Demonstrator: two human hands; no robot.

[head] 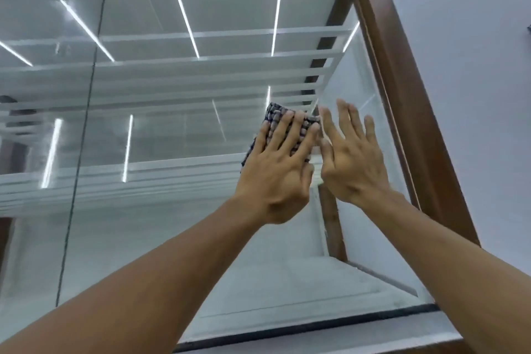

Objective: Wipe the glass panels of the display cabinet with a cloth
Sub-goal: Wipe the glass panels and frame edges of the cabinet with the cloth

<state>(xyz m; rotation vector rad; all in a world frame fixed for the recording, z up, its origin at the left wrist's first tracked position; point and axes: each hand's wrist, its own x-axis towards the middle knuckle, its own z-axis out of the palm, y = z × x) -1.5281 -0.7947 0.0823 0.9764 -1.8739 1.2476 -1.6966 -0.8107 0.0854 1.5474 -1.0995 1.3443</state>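
The display cabinet's glass panel (178, 129) fills most of the view, framed in dark brown wood (402, 95). My left hand (280, 169) lies flat, fingers spread, pressing a dark nubby cloth (277, 113) against the glass right of centre. The cloth shows above and to the left of the fingers. My right hand (352, 158) is right beside it, fingers apart, palm toward the glass, holding nothing; its thumb is next to the cloth's right edge.
A vertical seam (83, 129) divides this panel from another glass panel (37, 123) at the left. White shelves (201, 63) and reflected ceiling light strips show through the glass. A pale wall (471, 66) lies to the right of the frame.
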